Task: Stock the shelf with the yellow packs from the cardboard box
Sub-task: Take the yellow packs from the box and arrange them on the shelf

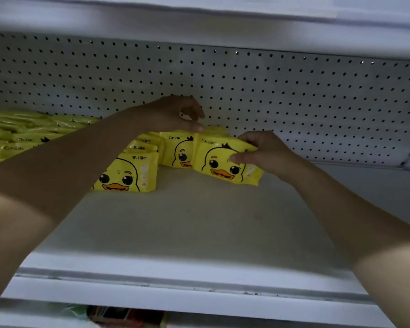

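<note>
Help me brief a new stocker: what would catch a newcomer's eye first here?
The bright yellow duck-face wipe packs standing mid-shelf against the white pegboard back stand out first. The right hand grips the rightmost pack, thumb on its front, while the left hand touches the top of the neighbouring pack. At far left, more yellow packs lie flat in a pile.

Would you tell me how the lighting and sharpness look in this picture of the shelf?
Head view: dim, shaded by the upper shelf; the duck pack in the right hand is sharp enough to read its print; the left hand shows dark against the pegboard, whose hole rows bend with the wide angle; the far-left packs are blurred.
</note>
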{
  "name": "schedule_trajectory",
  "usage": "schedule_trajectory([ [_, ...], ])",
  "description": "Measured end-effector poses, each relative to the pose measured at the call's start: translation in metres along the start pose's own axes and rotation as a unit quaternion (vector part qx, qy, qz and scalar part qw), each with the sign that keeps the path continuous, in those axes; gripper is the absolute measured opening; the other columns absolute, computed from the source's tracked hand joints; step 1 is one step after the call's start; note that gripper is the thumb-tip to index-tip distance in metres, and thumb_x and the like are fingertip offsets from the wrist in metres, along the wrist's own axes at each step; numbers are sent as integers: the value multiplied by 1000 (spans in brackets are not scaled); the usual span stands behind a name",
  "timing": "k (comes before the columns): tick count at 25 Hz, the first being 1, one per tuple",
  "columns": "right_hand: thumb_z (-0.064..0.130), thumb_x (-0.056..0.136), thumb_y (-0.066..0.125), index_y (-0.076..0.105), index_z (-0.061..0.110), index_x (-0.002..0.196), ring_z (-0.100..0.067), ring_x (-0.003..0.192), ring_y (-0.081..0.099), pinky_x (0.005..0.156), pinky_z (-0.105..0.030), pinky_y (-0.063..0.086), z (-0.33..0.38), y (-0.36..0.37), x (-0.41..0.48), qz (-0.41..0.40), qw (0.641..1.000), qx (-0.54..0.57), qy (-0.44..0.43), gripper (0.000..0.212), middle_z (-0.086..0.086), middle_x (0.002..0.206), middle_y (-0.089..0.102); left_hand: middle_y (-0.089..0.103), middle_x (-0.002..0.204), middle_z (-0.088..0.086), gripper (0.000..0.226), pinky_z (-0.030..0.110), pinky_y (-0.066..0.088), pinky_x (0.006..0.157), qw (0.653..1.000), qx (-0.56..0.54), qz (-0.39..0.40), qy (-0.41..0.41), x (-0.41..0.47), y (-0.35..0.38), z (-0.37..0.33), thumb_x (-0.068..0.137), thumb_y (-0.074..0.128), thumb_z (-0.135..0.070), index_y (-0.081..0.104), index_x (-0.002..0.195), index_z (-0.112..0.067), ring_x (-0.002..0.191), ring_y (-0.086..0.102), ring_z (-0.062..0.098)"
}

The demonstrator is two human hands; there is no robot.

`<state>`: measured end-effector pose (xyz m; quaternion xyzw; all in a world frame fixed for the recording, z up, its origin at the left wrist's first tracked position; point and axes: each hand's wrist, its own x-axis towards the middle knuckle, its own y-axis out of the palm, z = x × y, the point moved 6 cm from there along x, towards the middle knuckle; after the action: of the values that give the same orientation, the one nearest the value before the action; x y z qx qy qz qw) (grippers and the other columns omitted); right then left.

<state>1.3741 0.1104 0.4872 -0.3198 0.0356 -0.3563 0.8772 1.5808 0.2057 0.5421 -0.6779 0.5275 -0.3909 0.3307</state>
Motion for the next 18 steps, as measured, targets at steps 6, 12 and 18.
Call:
schedule_trajectory([
  [6,27,74,86,71,24,105,-12,90,67,79,-30,55,21,53,27,31,998,-45,-43,35,4,100,72,65,98,-12,51,21,37,64,990,119,63,-29,-13,16,6,66,86,-40,62,110,-30,85,56,3],
  [12,39,71,84,65,26,112,-14,102,58,77,-31,48,29,57,38,-116,970,-196,-91,47,4,112,62,67,92,-4,48,30,45,74,990,137,-26,-34,-11,10,33,61,89,-40,63,100,-28,79,57,7],
  [18,45,70,83,57,22,115,-17,105,53,78,-33,48,22,57,38,-137,954,-246,-102,57,0,113,55,66,87,-8,46,28,41,71,990,125,-63,-11,-8,13,42,60,90,-40,61,95,-31,80,48,-2],
])
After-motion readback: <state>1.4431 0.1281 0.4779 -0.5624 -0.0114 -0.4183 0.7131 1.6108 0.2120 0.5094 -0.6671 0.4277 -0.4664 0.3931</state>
